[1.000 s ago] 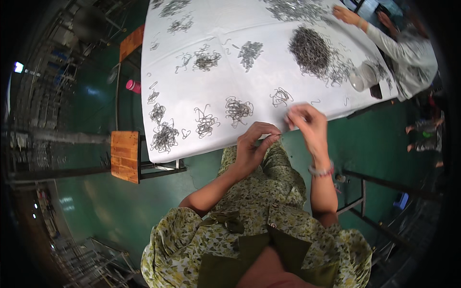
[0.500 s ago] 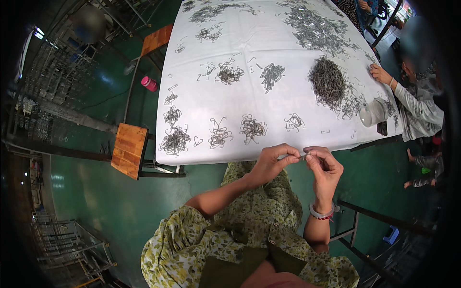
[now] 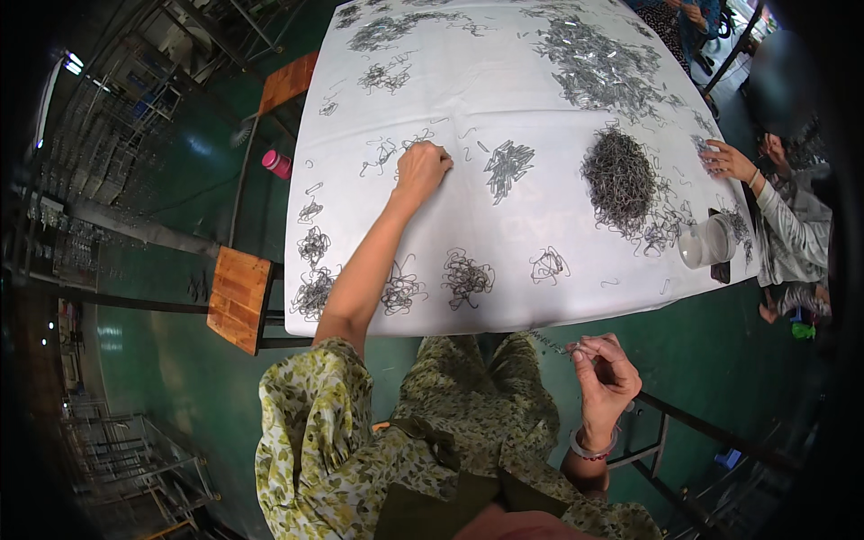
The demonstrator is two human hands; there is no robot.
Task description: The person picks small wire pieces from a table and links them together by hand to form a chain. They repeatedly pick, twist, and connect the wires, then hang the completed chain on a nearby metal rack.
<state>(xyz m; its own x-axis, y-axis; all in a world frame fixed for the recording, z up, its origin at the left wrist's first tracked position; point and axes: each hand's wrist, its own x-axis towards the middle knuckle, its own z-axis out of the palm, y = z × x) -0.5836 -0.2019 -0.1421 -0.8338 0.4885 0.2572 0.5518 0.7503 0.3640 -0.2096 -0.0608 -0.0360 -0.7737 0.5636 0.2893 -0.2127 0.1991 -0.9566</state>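
My left hand (image 3: 422, 171) reaches far over the white table, its fingers curled down onto a small pile of bent wire hooks (image 3: 416, 140). The hand covers much of that pile, and what its fingertips hold is hidden. Just off the table's near edge, my right hand (image 3: 605, 376) is closed in a pinch. A thin, dark, coil-like metal piece (image 3: 545, 341) sticks out leftward from its fingertips. To the right of my left hand lies a heap of short straight metal pieces (image 3: 509, 171).
Several hook piles, one of them here (image 3: 468, 277), line the near side of the white table (image 3: 531, 310). A large wire heap (image 3: 619, 178) and clear plastic tubs (image 3: 706, 241) lie rightward. Another person's hand (image 3: 729, 162) touches the right edge. A wooden stool (image 3: 239, 299) stands left.
My left hand has left my right hand and moved forward and left onto the hook pile. My right hand has dropped slightly, still pinching. The other person's hand has shifted a little.
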